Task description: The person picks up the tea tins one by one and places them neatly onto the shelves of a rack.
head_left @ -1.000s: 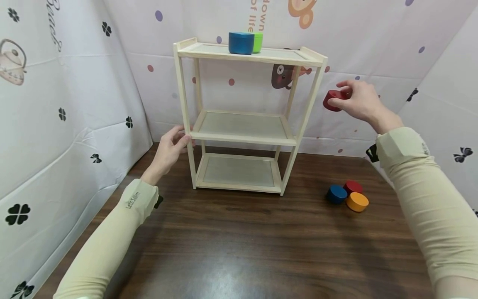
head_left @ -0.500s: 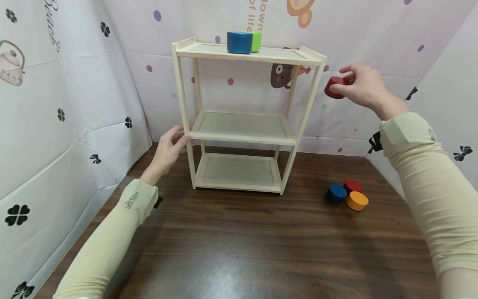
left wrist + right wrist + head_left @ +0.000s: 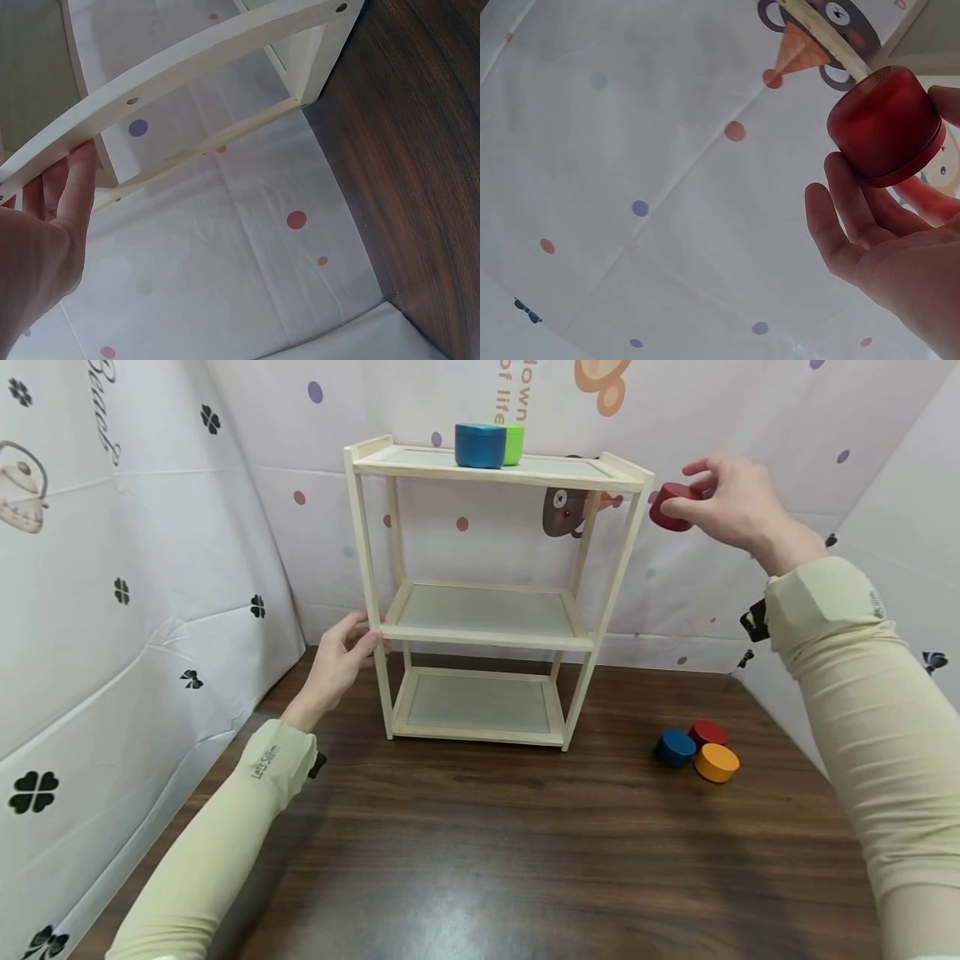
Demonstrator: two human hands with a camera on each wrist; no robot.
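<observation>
A pale wooden three-tier shelf [image 3: 487,602] stands on the dark table. My left hand [image 3: 347,653] grips its front left post at middle-shelf height; in the left wrist view its fingers [image 3: 75,180] wrap the post [image 3: 187,82]. My right hand [image 3: 731,510] holds a red round block [image 3: 670,507] in the air just right of the shelf's top corner, pinched by the fingertips [image 3: 840,195] around the block [image 3: 885,124]. A blue cup [image 3: 480,445] and a green cup [image 3: 513,443] sit on the top shelf.
A blue disc [image 3: 676,747], a red disc [image 3: 708,732] and an orange disc [image 3: 716,762] lie together on the table [image 3: 480,860] to the right of the shelf. Patterned white sheets wall in the left, back and right sides.
My right hand has lifted the red block upward, from mid-shelf height to level with the top shelf's right corner. The left hand has stayed on the post.
</observation>
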